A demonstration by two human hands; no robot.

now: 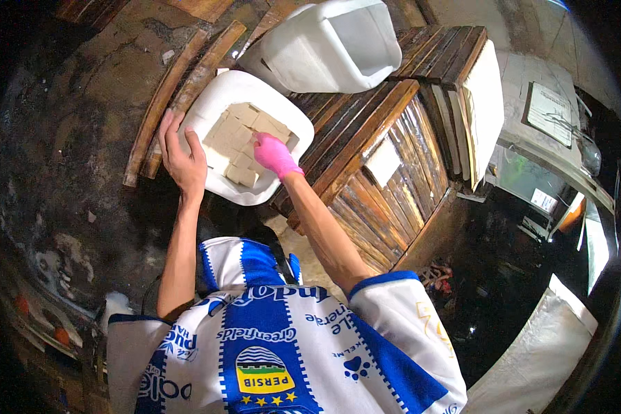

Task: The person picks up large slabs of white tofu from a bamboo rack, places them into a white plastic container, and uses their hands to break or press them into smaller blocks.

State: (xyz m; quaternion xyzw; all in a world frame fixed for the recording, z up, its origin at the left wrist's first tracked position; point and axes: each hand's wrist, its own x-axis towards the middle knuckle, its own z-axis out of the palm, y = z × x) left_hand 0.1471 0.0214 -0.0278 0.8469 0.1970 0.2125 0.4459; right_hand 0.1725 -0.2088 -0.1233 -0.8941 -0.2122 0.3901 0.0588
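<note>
A white plastic tub (pixel 293 117) with rounded corners holds several pale beige square blocks (pixel 238 138), packed side by side. My left hand (pixel 184 162) is bare and rests against the tub's left side, fingers stretched and apart, thumb near the rim. Over the blocks, inside the tub, is my right hand (pixel 276 153) in a pink glove. Its fingers are curled together at the blocks' surface; whether a block is between them is hidden.
A second white container (pixel 338 48), cut open, lies tilted behind the tub. Stacked wooden boards (pixel 386 186) stand to the right, with a white cloth (pixel 479 117) over some. Wooden strips (pixel 179 96) lie left of the tub on the dark floor.
</note>
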